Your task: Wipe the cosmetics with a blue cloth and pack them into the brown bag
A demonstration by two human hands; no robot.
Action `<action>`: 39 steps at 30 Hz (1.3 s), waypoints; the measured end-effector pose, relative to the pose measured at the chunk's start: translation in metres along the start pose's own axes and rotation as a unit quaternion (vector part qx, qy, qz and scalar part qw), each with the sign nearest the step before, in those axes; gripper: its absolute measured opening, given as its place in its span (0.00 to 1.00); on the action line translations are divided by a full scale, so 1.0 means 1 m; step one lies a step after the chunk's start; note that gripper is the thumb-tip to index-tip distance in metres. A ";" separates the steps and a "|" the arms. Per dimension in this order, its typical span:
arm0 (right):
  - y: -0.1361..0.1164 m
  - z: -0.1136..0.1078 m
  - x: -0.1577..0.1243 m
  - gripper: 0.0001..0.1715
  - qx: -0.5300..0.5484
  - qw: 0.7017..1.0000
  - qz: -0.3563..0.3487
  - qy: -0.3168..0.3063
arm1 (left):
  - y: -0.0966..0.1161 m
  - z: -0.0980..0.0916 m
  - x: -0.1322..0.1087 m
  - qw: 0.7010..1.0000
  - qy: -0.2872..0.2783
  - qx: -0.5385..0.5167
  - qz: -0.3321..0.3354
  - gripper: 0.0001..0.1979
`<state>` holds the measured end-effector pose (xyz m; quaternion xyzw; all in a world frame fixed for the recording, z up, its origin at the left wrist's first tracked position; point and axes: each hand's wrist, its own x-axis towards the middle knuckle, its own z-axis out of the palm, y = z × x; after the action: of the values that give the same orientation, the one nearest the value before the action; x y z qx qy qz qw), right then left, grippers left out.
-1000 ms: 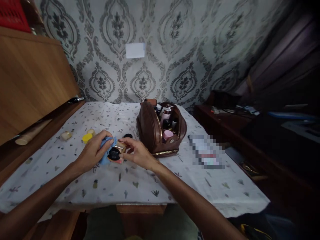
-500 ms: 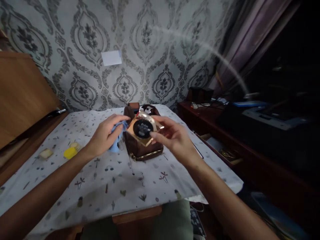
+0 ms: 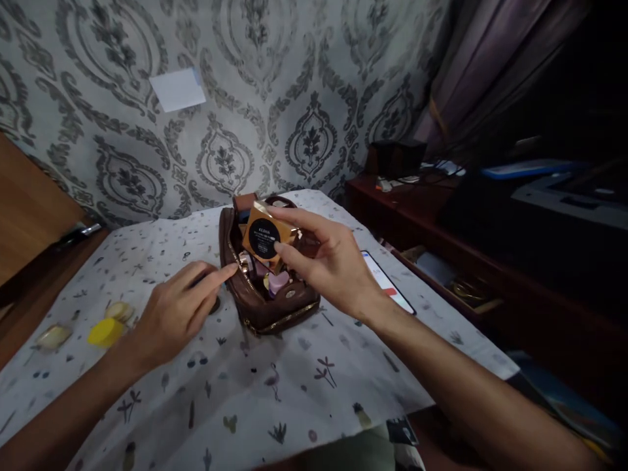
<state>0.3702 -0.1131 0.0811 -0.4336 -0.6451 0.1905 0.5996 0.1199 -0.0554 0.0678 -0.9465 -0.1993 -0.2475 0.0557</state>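
My right hand [image 3: 338, 265] pinches a square gold compact [image 3: 265, 237] between thumb and fingers, its round black label towards me. The compact is held tilted over the opening of a brown zip bag [image 3: 282, 319]. Inside the bag, a pink heart-shaped item [image 3: 278, 284] and other small things show in part; my right hand hides some of the contents. My left hand [image 3: 179, 314] is at the bag's left side, index finger stretched out to the zip edge and the other fingers loosely bent. No held thing shows in it. A small dark round object [image 3: 214, 305] lies partly behind its fingers.
On the white patterned cloth [image 3: 235, 392], a yellow round item [image 3: 105, 332] and two pale items lie at left. A phone [image 3: 390, 281] with its screen lit lies right of the bag. Further right, a drawer [image 3: 446, 281] stands pulled out from dark furniture.
The blue cloth no longer shows in my left hand, which has moved down and left. My right hand has kept the compact and tilted it over the bag. The view has shifted.
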 end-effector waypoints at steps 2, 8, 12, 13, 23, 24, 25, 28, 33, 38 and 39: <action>0.004 0.003 0.004 0.22 -0.013 1.000 0.005 -0.004 | 0.000 0.003 0.000 1.000 0.006 -0.006 -0.004 0.23; 0.005 0.006 0.004 0.23 -0.062 0.997 0.021 -0.050 | -0.006 0.009 -0.001 1.000 0.010 -0.006 0.007 0.25; 0.002 0.004 0.006 0.22 -0.092 0.991 0.041 -0.085 | -0.009 0.011 -0.003 1.000 0.016 -0.004 0.014 0.25; 0.002 0.004 0.008 0.22 -0.095 0.991 0.044 -0.087 | -0.009 0.011 -0.003 1.000 0.020 -0.005 0.016 0.25; 0.002 0.014 0.017 0.18 -0.153 0.973 0.075 -0.154 | -0.007 0.012 -0.002 0.999 0.025 -0.016 0.014 0.24; -0.001 0.014 0.016 0.17 -0.168 0.969 0.075 -0.165 | -0.008 0.012 -0.003 0.999 0.026 -0.016 0.014 0.24; -0.003 0.014 0.015 0.17 -0.183 0.965 0.075 -0.173 | -0.008 0.012 -0.004 1.000 0.024 -0.015 0.013 0.24; -0.009 0.013 0.018 0.16 -0.221 0.951 0.081 -0.202 | -0.009 0.013 -0.005 1.000 0.017 -0.002 0.011 0.22; -0.007 0.016 0.033 0.09 -0.255 0.919 0.114 -0.280 | -0.010 0.015 -0.004 0.999 0.031 -0.003 0.016 0.22; 0.008 0.024 0.034 0.13 -0.250 0.908 0.124 -0.314 | -0.012 0.018 -0.006 0.999 0.042 -0.020 0.018 0.22; 0.011 0.027 0.032 0.14 -0.247 0.910 0.121 -0.311 | -0.012 0.019 -0.007 0.999 0.044 -0.022 0.019 0.23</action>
<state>0.3519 -0.0742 0.0867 -0.5617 -0.7678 0.2216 0.2143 0.1180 -0.0427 0.0483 -0.9392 -0.1736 -0.2921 0.0485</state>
